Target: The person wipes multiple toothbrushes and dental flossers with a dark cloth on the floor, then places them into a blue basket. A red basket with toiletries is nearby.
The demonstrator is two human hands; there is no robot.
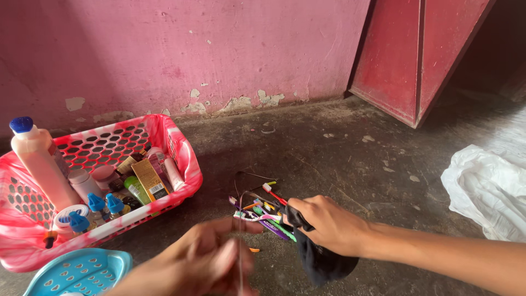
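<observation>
The right hand (329,222) is pinching a dark cloth (320,257) beside the toothbrushes (263,211) lying on the floor (339,159). The left hand (205,260), blurred, is pinching a thin wire (240,268); holding it steadier would help.

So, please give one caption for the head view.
Right hand grips black cloth over colourful toothbrushes beside pink plastic basket.

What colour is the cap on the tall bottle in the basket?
Blue cap, on a pale bottle; head view.
</observation>
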